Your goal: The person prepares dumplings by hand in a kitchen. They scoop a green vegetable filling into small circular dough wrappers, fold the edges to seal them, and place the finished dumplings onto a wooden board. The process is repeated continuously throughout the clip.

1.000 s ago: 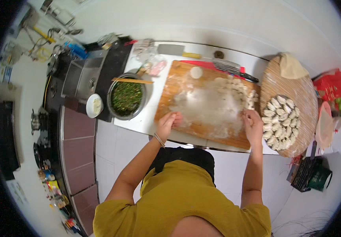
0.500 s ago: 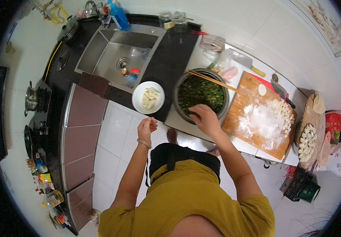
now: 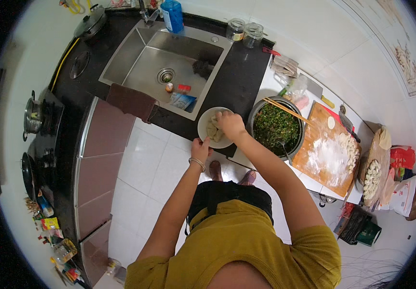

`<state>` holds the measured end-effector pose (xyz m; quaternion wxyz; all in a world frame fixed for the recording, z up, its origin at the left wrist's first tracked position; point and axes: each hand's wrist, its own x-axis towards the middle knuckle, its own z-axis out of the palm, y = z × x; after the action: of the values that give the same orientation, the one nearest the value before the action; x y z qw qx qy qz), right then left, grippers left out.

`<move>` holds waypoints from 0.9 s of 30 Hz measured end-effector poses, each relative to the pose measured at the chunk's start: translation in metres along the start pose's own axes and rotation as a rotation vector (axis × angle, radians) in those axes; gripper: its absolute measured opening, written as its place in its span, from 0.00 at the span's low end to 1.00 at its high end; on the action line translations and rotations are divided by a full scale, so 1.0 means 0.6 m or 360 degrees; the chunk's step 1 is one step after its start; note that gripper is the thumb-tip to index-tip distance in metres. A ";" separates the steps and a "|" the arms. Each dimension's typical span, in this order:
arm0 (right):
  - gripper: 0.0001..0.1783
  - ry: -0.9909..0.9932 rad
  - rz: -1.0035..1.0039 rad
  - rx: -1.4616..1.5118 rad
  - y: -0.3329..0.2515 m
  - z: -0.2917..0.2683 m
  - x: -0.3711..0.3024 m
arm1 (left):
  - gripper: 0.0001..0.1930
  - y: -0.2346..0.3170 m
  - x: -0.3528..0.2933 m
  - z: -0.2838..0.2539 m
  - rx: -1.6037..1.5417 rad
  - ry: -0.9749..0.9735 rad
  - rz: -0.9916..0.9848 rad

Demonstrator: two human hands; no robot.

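Along the back and left, a black stone counter (image 3: 237, 72), with a rectangular stainless-steel sink (image 3: 143, 62) let into it. To the right, on a white tabletop (image 3: 268, 82), a rectangular brown wooden board (image 3: 314, 132) dusted with flour. Beyond it, a round tan woven tray (image 3: 377, 150). Just left of the board, a deep round grey metal pot (image 3: 251, 119) holding a chopped green mixture (image 3: 275, 123). At the counter's near edge, between sink and pot, a round white bowl (image 3: 223, 143). Reaching into it, the right hand (image 3: 231, 126), fingers down; cannot tell whether pinched together or apart. Clamped on the bowl's near rim, the left hand (image 3: 201, 146), thumb uppermost. Across the pot's rim, two slim wooden chopsticks (image 3: 287, 110). Grouped on the tray, pale folded dumplings (image 3: 372, 176). Inside the bowl, beside the right fingers, pale soft-looking lumps (image 3: 212, 131).
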<state>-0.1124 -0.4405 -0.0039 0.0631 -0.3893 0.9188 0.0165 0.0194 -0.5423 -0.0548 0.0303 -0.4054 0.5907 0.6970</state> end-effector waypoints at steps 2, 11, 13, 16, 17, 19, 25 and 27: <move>0.15 -0.0004 -0.0027 0.0019 0.005 0.001 0.000 | 0.17 -0.008 0.005 -0.004 -0.0053 -0.0014 0.0043; 0.10 0.0072 0.0301 0.1191 0.040 -0.072 -0.030 | 0.12 -0.016 0.006 -0.004 -0.0146 -0.0052 0.0028; 0.05 0.0121 0.0322 0.2022 0.069 -0.085 -0.057 | 0.12 0.000 -0.007 -0.006 -0.0118 -0.0041 -0.0027; 0.08 0.0042 0.0121 0.2898 0.069 -0.203 -0.139 | 0.12 0.002 -0.037 -0.019 -0.0253 0.0160 0.0209; 0.12 0.0131 -0.0232 0.3051 0.062 -0.250 -0.171 | 0.12 0.000 -0.045 -0.023 -0.0276 0.0240 0.0325; 0.11 0.0237 -0.0808 0.3135 0.047 -0.328 -0.223 | 0.12 0.015 -0.064 -0.023 -0.0311 0.0303 0.0537; 0.06 0.0415 -0.1687 0.3046 0.052 -0.452 -0.315 | 0.11 0.106 -0.114 0.051 -0.0270 -0.0056 0.1115; 0.08 0.0709 -0.1664 0.3080 0.052 -0.442 -0.350 | 0.11 0.116 -0.126 0.094 -0.0238 -0.0205 0.1210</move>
<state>-0.0174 -0.2901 0.2856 0.1724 -0.5085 0.2591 -0.8028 0.0037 -0.4826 0.0446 -0.2226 -0.1143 0.6432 0.7237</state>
